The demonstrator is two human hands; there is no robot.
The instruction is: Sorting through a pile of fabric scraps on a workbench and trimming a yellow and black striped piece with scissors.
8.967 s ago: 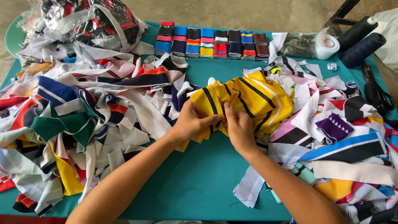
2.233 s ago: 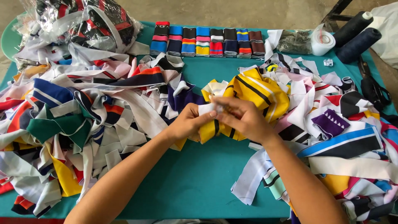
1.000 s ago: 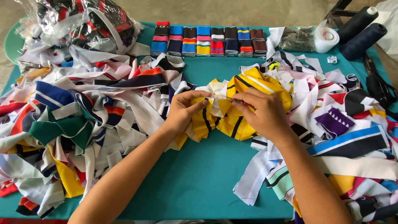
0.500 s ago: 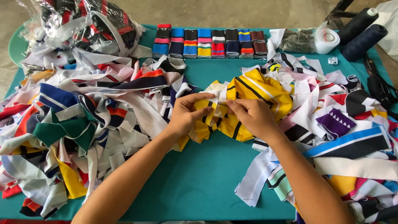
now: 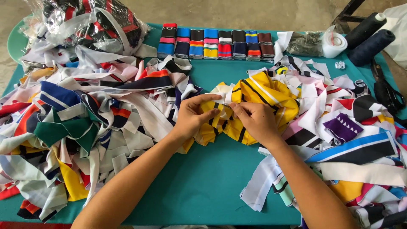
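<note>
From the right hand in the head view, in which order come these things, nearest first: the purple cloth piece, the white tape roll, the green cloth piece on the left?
Measured from the right hand:
1. Purple cloth piece, to its right on the heap of strips.
2. White tape roll, far back on the right, beside the dark thread cones.
3. Green cloth piece, far across on the left heap, beyond the left hand.

A heap of mixed fabric strips (image 5: 80, 123) covers the left of the teal table (image 5: 199, 186), with a clear plastic bag of more strips (image 5: 91, 23) behind it. A row of folded striped bands (image 5: 216, 43) lines the far edge. Two dark thread cones (image 5: 369, 34), a white tape roll (image 5: 333, 42) and black scissors (image 5: 388, 91) sit far right.
</note>
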